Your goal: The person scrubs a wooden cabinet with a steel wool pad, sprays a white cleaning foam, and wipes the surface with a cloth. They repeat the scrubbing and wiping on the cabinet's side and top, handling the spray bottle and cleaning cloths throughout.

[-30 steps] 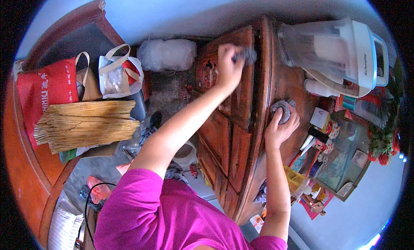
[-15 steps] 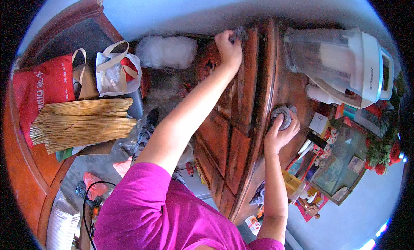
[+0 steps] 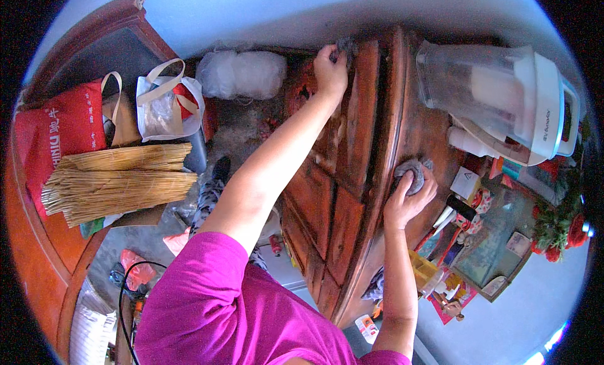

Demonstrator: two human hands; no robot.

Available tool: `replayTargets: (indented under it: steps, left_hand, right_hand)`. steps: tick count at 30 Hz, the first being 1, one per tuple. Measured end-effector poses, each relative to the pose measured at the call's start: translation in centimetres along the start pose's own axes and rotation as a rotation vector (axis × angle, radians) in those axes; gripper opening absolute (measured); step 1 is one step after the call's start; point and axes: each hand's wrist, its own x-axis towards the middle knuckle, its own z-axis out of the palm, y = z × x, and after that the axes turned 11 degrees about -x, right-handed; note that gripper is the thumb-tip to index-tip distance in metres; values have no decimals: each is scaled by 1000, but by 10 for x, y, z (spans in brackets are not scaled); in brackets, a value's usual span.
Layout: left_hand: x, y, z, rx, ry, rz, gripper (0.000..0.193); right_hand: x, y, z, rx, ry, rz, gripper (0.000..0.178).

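A dark brown wooden cabinet [image 3: 327,220] with panelled doors stands in front of me. My left hand [image 3: 330,74] reaches to its far end, closed round a dark grey cloth [image 3: 343,48] at the upper edge of the front. On the cabinet top near the front edge, my right hand [image 3: 410,201] is wrapped round a grey cloth [image 3: 411,174] that lies bunched against the wood. Some fingers of both hands are hidden by the cloths.
A large clear plastic container [image 3: 484,82] with a white handled end lies on the cabinet top. Nearer are small boxes, pens and a glass-fronted frame [image 3: 497,239]. On the left, a wooden chair [image 3: 31,270] carries bags [image 3: 69,126] and a rolled straw mat [image 3: 119,189]. A plastic-wrapped bundle [image 3: 242,74] sits behind.
My left hand and its cloth have shifted slightly to the left along the cabinet's far end. My right hand stays nearly in place with its cloth.
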Motion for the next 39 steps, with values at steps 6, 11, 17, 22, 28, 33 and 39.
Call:
replayTargets:
  steps: [6, 11, 17, 22, 28, 33, 39]
  left_hand:
    - [-83, -12, -41, 140, -238, -187, 24]
    - [-8, -14, -1, 66, -97, -13, 27]
    - [-42, -10, -9, 82, -184, 144, 28]
    - [-34, -15, 6, 85, -132, 197, 27]
    - [-8, 1, 21, 187, -150, 267, 34]
    - [-26, 5, 15, 113, -224, 255, 29]
    - [-62, 22, 15, 57, -251, 242, 27]
  right_hand:
    - [-7, 10, -6, -20, -6, 25, 33]
    - [-3, 4, -1, -14, -12, -1, 33]
    - [-4, 4, -5, -11, -18, 20, 32]
    - [-2, 4, -2, -13, -17, -11, 33]
    - [-5, 11, -2, -9, -24, 7, 34]
    - [-5, 8, -2, 2, -10, 10, 35]
    - [-4, 8, -4, -4, -30, 10, 36]
